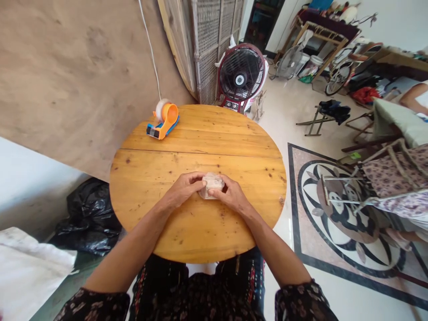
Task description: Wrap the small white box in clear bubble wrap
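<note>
A small pale, clear-wrapped packet [211, 182] rests near the middle of the round wooden table [197, 160]. My left hand [183, 189] grips its left side with curled fingers. My right hand [231, 195] holds its right side, fingers closed around the edge. Both hands touch the packet and rest on the tabletop. What the packet holds I cannot make out.
An orange tape dispenser [164, 120] lies at the table's far left edge. A red floor fan [241, 76] stands beyond the table. A black bag [87, 218] sits on the floor at left. Chairs and clutter fill the right side; another person's arm [414, 96] shows at far right.
</note>
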